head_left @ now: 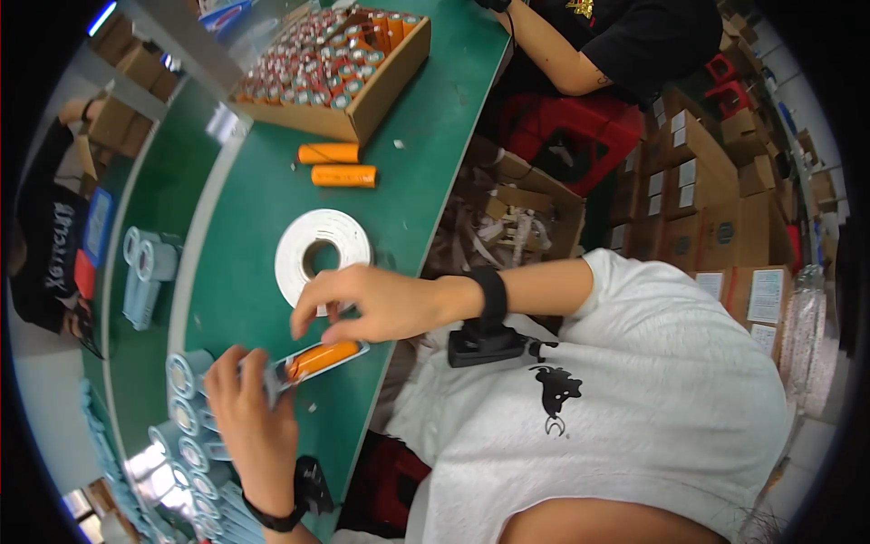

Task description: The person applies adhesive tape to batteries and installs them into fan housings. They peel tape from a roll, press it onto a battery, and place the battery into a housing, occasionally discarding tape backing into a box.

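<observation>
My left hand (245, 422) is closed around one end of a pale grey-blue casing (366, 346), its long open part pointing right. An orange cylindrical battery (324, 359) lies lengthwise in that casing. Just above the battery hovers my right hand (376, 301), fingers curved down and apart from the thumb, with no object plainly in them. The right thumb is close to the battery; I cannot tell whether it touches. Behind the right hand a roll of white tape (294, 249) lies flat, partly covered by the fingers.
Two orange batteries (344, 176) lie beyond the tape, near a cardboard box (381, 91) packed with more. Several light-blue round-headed casings (186, 417) stand left of my left hand; others (140, 290) are across the divider. A co-worker's arm (553, 54) is at the far right.
</observation>
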{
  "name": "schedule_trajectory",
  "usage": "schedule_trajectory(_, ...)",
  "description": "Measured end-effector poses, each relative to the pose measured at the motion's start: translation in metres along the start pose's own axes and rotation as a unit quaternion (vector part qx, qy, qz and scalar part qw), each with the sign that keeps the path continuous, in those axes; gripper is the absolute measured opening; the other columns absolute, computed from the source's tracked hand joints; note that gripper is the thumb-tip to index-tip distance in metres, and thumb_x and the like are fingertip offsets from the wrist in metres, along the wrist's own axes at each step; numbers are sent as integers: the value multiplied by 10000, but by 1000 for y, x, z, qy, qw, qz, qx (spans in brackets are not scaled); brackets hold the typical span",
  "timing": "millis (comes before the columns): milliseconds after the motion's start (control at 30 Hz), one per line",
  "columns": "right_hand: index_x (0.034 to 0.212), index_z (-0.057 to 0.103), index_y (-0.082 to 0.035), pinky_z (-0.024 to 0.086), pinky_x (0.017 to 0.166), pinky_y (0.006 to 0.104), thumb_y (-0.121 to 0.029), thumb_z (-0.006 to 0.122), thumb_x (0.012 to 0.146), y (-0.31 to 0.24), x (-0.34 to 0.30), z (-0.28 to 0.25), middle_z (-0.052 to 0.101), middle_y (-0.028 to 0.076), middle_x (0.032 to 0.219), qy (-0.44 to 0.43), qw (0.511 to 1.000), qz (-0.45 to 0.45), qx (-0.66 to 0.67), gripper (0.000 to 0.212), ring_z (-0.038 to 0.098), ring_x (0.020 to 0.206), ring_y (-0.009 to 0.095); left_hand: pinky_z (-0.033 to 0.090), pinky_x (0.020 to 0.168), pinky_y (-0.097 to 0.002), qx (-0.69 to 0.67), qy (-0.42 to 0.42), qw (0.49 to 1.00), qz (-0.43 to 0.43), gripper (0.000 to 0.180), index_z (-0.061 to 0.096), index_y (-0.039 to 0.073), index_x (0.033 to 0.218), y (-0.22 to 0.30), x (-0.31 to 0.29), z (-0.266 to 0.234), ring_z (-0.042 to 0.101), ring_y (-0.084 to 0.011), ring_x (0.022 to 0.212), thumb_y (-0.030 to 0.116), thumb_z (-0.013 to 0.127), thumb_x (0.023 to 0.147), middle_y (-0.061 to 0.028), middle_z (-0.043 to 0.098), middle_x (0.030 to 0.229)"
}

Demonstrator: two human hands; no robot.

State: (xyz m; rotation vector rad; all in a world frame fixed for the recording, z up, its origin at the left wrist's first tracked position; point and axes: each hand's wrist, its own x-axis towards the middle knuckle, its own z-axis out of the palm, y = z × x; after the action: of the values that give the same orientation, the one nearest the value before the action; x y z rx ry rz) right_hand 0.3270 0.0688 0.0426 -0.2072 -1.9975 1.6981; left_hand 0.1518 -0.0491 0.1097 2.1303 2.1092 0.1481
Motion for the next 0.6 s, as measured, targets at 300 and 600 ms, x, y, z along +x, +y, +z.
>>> schedule_trajectory(300, 872, 549, 18, 458, 740, 271, 15, 585, 699, 23, -15, -39, 560, 125, 886, 221, 945, -67, -234, 176, 533, 872, 214, 415, 802, -341, 21, 191, 980, 54, 403, 538, -2, 1001, -115, 233, -53, 542, -275, 901, 93, 707, 647, -168, 552, 946)
schedule_trajectory(600, 757, 554, -3, 448, 704, 332, -83, 558, 692, 20, -10, -21, 531, 89, 757, 134, 835, -19, -534, 104, 540, 775, 226, 394, 917, -332, -207, -155, 966, -28, 1007, 253, 32, 1357, -227, 299, -37, 499, -282, 1085, 141, 814, 528, -186, 518, 1175)
